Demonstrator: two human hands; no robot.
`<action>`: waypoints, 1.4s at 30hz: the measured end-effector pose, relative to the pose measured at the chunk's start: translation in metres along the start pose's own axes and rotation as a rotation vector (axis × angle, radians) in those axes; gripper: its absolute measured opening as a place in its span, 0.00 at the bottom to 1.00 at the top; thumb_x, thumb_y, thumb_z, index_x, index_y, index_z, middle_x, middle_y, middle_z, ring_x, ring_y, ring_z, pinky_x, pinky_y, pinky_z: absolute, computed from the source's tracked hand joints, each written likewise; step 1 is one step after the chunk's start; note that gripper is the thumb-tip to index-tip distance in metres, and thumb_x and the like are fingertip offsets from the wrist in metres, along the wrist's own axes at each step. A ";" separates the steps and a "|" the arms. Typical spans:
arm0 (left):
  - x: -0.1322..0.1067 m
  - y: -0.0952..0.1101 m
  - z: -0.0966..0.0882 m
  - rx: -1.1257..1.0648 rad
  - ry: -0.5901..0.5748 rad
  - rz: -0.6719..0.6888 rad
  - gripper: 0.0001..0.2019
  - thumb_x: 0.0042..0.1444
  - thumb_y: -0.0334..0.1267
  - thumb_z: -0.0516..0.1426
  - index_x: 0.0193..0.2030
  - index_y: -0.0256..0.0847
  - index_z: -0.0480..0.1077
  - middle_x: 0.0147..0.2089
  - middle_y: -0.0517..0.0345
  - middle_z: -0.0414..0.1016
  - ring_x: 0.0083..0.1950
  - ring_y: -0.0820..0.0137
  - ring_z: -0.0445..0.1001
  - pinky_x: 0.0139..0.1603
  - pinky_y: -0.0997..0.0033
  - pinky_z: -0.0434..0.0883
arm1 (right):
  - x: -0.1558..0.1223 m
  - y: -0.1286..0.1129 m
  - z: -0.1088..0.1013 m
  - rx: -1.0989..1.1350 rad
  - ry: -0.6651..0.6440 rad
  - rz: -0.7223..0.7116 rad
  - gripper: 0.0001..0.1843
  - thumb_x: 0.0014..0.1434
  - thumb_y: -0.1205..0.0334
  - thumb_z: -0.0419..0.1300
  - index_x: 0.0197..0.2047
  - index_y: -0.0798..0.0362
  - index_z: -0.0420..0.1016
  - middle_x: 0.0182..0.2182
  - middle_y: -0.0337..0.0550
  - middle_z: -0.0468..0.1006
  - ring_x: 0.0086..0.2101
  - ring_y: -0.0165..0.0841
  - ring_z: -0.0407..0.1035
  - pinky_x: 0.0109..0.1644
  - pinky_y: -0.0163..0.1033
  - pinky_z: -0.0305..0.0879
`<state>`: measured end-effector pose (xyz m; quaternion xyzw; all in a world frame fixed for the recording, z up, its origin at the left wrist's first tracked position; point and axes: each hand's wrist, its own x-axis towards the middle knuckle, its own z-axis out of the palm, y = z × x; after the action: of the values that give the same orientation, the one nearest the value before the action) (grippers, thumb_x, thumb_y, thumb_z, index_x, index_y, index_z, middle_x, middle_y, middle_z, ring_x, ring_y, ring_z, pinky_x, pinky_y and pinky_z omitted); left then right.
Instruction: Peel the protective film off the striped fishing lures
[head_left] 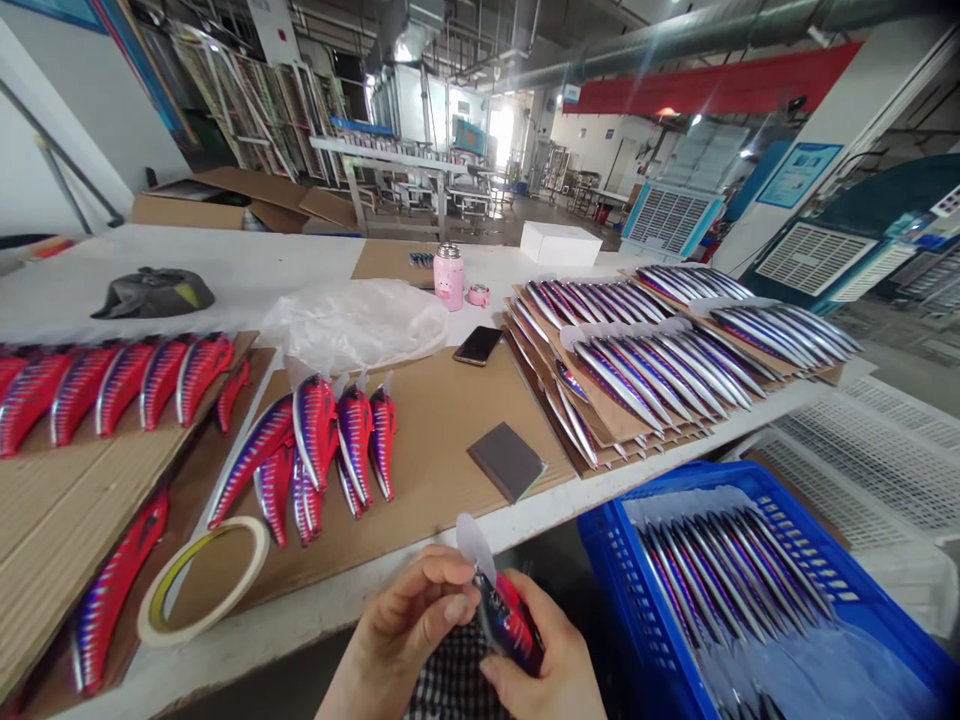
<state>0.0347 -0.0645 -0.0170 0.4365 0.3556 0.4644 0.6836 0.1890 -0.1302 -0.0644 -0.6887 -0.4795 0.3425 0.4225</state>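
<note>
My right hand (551, 665) grips a red and purple fishing lure (508, 618) below the table's front edge. A clear plastic lip (475, 545) sticks up from the lure. My left hand (409, 625) pinches the lure just under that lip with thumb and fingers. Checked fabric (450, 680) lies beneath both hands. Straight ahead on brown cardboard (435, 450) lie several more red and purple lures (322, 450).
A tape roll (202, 580) and a grey sanding block (506, 460) lie near the table's front edge. Rows of lures (652, 350) cover cardboard sheets at right. A blue crate (615, 530) of lures stands at lower right. A phone (478, 345), plastic bag (356, 320), pink flask (448, 277) sit behind.
</note>
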 end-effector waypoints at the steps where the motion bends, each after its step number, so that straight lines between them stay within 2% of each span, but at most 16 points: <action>1: 0.001 0.000 0.000 -0.001 0.003 -0.011 0.05 0.48 0.38 0.66 0.33 0.45 0.77 0.36 0.62 0.71 0.34 0.73 0.70 0.37 0.78 0.71 | 0.000 -0.001 -0.001 -0.019 0.011 -0.010 0.35 0.36 0.71 0.60 0.52 0.53 0.75 0.49 0.45 0.79 0.51 0.44 0.71 0.58 0.45 0.65; 6: 0.003 -0.001 0.003 0.011 0.077 -0.061 0.07 0.47 0.39 0.67 0.31 0.43 0.75 0.31 0.64 0.72 0.31 0.76 0.67 0.33 0.82 0.68 | -0.002 -0.003 -0.001 -0.069 0.054 -0.084 0.35 0.36 0.73 0.60 0.52 0.53 0.75 0.49 0.44 0.79 0.50 0.42 0.72 0.57 0.42 0.66; 11: 0.007 -0.011 0.002 0.010 0.150 0.011 0.13 0.45 0.46 0.68 0.32 0.43 0.73 0.26 0.64 0.72 0.28 0.75 0.67 0.30 0.82 0.68 | -0.005 0.001 0.002 -0.104 0.094 -0.145 0.34 0.37 0.73 0.61 0.53 0.54 0.75 0.50 0.45 0.79 0.50 0.41 0.72 0.56 0.40 0.68; 16: 0.000 -0.009 0.004 0.048 0.106 -0.031 0.11 0.50 0.46 0.65 0.37 0.45 0.74 0.28 0.63 0.73 0.30 0.74 0.69 0.32 0.80 0.69 | -0.005 0.001 0.001 -0.108 0.106 -0.133 0.33 0.37 0.72 0.61 0.52 0.54 0.76 0.48 0.45 0.79 0.49 0.42 0.73 0.55 0.39 0.68; 21: -0.010 0.005 0.013 0.050 0.144 0.050 0.08 0.52 0.45 0.63 0.35 0.45 0.78 0.34 0.61 0.73 0.33 0.72 0.70 0.39 0.76 0.70 | -0.003 0.001 -0.001 -0.116 0.086 -0.082 0.33 0.37 0.71 0.62 0.52 0.52 0.76 0.48 0.43 0.80 0.48 0.43 0.73 0.55 0.41 0.69; 26: -0.007 0.004 0.008 -0.090 0.155 -0.077 0.11 0.48 0.47 0.66 0.35 0.44 0.80 0.39 0.59 0.74 0.36 0.70 0.71 0.41 0.74 0.71 | -0.003 0.002 0.000 -0.119 0.083 -0.081 0.33 0.37 0.71 0.62 0.52 0.52 0.76 0.49 0.44 0.79 0.49 0.43 0.73 0.56 0.41 0.68; 29: -0.004 -0.001 0.002 -0.090 0.146 -0.116 0.11 0.46 0.44 0.68 0.35 0.43 0.79 0.38 0.59 0.75 0.36 0.71 0.71 0.41 0.76 0.71 | -0.003 0.003 0.001 -0.126 0.080 -0.074 0.34 0.37 0.71 0.62 0.52 0.52 0.75 0.48 0.43 0.79 0.49 0.43 0.73 0.55 0.42 0.68; 34: 0.000 -0.002 0.002 -0.113 0.064 -0.093 0.08 0.45 0.37 0.68 0.34 0.43 0.77 0.35 0.62 0.75 0.36 0.73 0.71 0.40 0.79 0.69 | -0.004 0.005 0.002 -0.143 0.081 -0.095 0.35 0.37 0.72 0.61 0.52 0.51 0.75 0.49 0.43 0.79 0.49 0.43 0.73 0.55 0.43 0.68; 42: 0.001 0.002 0.010 -0.129 0.096 -0.094 0.08 0.48 0.36 0.67 0.31 0.41 0.72 0.30 0.64 0.75 0.33 0.75 0.70 0.36 0.81 0.67 | -0.005 0.002 0.003 -0.151 0.105 -0.122 0.34 0.37 0.72 0.62 0.52 0.51 0.75 0.49 0.44 0.79 0.49 0.44 0.72 0.56 0.44 0.68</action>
<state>0.0434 -0.0658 -0.0115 0.3516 0.3773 0.4743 0.7135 0.1854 -0.1344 -0.0667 -0.7052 -0.5220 0.2424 0.4141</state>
